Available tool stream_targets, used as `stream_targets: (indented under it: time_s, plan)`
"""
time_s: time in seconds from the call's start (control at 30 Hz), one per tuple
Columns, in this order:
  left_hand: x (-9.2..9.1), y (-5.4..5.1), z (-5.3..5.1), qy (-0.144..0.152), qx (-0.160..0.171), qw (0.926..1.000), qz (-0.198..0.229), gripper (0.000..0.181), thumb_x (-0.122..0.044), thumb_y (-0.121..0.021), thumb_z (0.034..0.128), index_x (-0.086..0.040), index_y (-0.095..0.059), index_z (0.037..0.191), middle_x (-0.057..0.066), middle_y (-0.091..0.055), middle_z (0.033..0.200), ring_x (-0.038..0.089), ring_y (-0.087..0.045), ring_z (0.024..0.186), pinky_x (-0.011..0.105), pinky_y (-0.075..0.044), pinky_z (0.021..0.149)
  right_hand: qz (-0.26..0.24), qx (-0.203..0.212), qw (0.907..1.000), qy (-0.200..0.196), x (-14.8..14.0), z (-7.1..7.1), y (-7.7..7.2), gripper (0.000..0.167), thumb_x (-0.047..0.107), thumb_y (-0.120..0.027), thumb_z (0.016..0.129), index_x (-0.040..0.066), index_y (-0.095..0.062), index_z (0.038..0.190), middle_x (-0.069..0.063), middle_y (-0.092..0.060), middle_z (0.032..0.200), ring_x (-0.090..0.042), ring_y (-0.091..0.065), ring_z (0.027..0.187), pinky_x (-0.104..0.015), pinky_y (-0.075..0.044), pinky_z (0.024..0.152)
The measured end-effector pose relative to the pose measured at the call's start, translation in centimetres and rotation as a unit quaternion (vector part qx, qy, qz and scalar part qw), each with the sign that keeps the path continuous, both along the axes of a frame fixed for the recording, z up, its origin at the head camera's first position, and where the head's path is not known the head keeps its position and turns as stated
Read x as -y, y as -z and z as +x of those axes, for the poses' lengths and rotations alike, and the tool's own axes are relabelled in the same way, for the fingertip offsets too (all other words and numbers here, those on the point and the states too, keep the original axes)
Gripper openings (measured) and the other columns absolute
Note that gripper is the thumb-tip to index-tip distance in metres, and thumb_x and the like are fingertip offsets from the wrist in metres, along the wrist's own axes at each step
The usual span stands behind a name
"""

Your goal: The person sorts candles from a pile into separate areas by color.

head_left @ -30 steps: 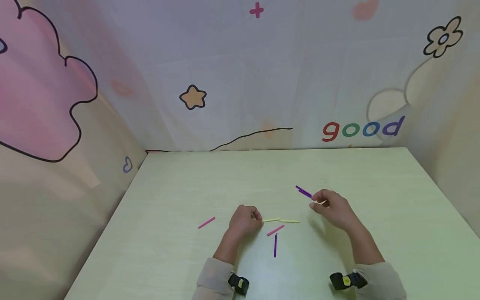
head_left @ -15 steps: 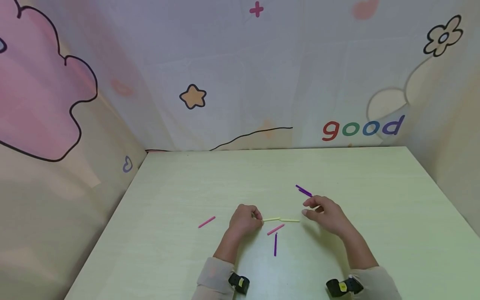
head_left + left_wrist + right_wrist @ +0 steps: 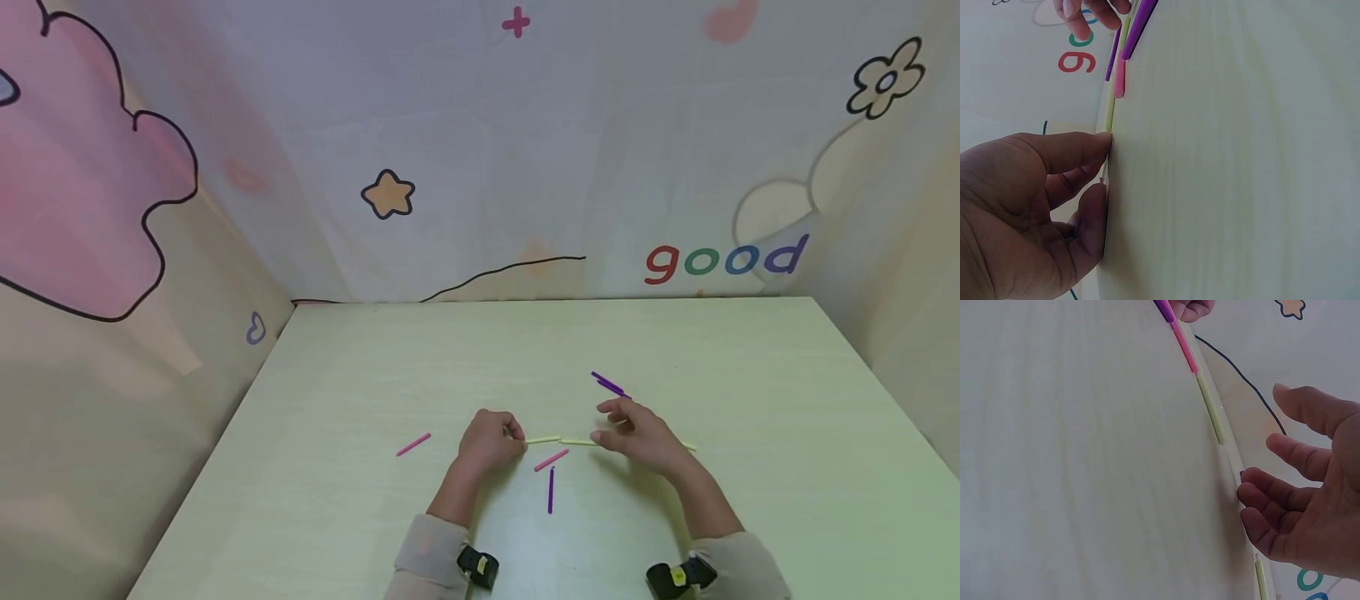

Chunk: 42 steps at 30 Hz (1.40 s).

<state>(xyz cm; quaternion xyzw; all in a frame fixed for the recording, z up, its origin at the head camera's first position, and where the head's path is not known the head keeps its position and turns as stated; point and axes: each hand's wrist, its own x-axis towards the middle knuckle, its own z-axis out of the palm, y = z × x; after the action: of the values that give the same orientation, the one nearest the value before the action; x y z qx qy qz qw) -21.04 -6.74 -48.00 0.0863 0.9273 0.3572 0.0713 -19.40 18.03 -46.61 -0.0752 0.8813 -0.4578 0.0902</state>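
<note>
My left hand (image 3: 491, 440) rests at the left end of a yellow-green stick (image 3: 543, 440); in the left wrist view the index fingertip touches it, with the thumb apart. A second yellow-green stick (image 3: 577, 442) lies end to end with it. My right hand (image 3: 637, 437) hovers at that one's right end, thumb and fingers spread and holding nothing, as the right wrist view also shows. Just below the two sticks lie a slanted pink stick (image 3: 551, 460) and an upright-pointing purple stick (image 3: 551, 490). Two purple sticks (image 3: 609, 384) lie side by side above my right hand.
Another pink stick (image 3: 413, 445) lies to the left of my left hand. One more yellow-green stick (image 3: 690, 447) shows partly behind my right wrist. A printed cloth wall stands along the back edge of the pale table (image 3: 450, 350).
My right hand has moved left and toward me from the purple pair, uncovering part of the yellow-green stick on the right. My left hand has stayed in place.
</note>
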Motion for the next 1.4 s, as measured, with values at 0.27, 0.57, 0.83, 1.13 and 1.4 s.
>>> stream_targets:
  time_s: [0.27,0.57,0.83,1.13,1.4]
  plan:
    - [0.1,0.0,-0.1,0.002,-0.005,1.0,-0.007,0.006,-0.01,-0.072,0.0742,-0.011,-0.067,0.071,-0.001,-0.05,0.075,0.014,-0.045,0.073,0.026,-0.038,0.06,-0.003,-0.01,0.9997,-0.021,0.8,-0.1,0.2,0.045,0.024,-0.068,0.085,-0.001,-0.054,0.119,-0.02,-0.054,0.113,-0.032,-0.051,0.1,-0.046,-0.042,0.085]
    - [-0.1,-0.3,-0.1,0.001,-0.001,1.0,-0.003,0.006,-0.009,-0.072,0.0739,-0.011,-0.067,0.071,0.0,-0.049,0.076,0.015,-0.045,0.073,0.027,-0.037,0.059,0.005,-0.004,0.9993,-0.036,1.8,-0.6,0.4,0.043,0.024,-0.069,0.085,0.003,-0.055,0.119,-0.017,-0.056,0.113,-0.031,-0.052,0.099,-0.046,-0.044,0.082]
    - [-0.2,-0.5,0.0,0.0,-0.005,1.0,-0.007,0.007,-0.01,-0.072,0.0741,-0.013,-0.066,0.07,0.0,-0.047,0.077,0.015,-0.044,0.073,0.026,-0.036,0.058,0.0,-0.017,0.9973,-0.071,2.7,-0.7,0.3,0.037,0.021,-0.07,0.084,0.003,-0.059,0.114,-0.015,-0.056,0.107,-0.027,-0.053,0.091,-0.038,-0.046,0.073]
    - [-0.2,-0.3,0.1,-0.003,0.003,0.9999,-0.016,0.009,-0.012,-0.072,0.0748,-0.014,-0.066,0.069,0.0,-0.047,0.075,0.014,-0.043,0.073,0.026,-0.036,0.058,0.026,-0.03,0.9943,-0.099,3.2,-1.2,0.9,0.029,0.014,-0.071,0.081,0.004,-0.064,0.107,-0.009,-0.057,0.097,-0.022,-0.051,0.083,-0.034,-0.044,0.069]
    - [-0.1,-0.2,0.2,-0.006,0.001,0.9998,-0.019,0.008,-0.011,-0.072,0.0746,-0.013,-0.066,0.07,0.001,-0.047,0.076,0.015,-0.044,0.074,0.027,-0.037,0.061,0.051,-0.049,0.9915,-0.11,3.6,-1.5,1.3,0.024,0.01,-0.073,0.078,0.004,-0.066,0.101,-0.006,-0.053,0.086,-0.021,-0.047,0.079,-0.033,-0.04,0.068]
